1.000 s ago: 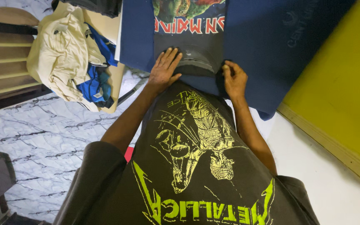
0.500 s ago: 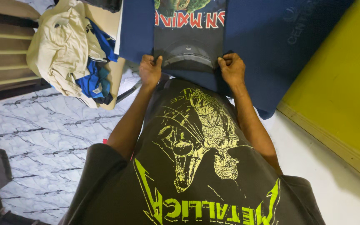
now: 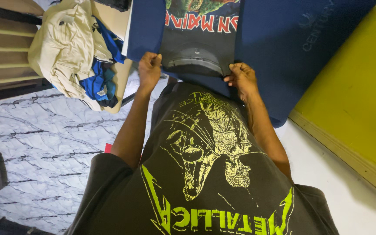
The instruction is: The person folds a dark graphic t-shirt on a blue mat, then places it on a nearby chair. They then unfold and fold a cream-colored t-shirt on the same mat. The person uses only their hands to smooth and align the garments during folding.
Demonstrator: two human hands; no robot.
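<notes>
A dark printed T-shirt (image 3: 196,41) is laid flat on a blue padded surface (image 3: 275,48), collar end nearest the wearer of the camera, so that its near corners can be gripped from both sides at once. The left hand (image 3: 149,69) is closed on the shirt's near left corner, the fabric pinched between thumb and curled fingers; the right hand (image 3: 241,78) is closed in the same way on the near right corner, its fingers bunched around the cloth edge. The two grips are set well apart, at opposite shoulders, and the cloth between them is kept fairly taut and smooth, the collar lying centred between the hands. The blue surface is seen to overhang toward the body, its near edge just in front of the person's own dark shirt with a yellow-green print (image 3: 205,174). To the left, a heap of cream and blue clothes (image 3: 77,56) is piled on a chair-like seat, near the blue surface but apart from it. The floor is covered in white marble-patterned sheet (image 3: 44,143), and a yellow panel (image 3: 357,87) is seen at the right.
</notes>
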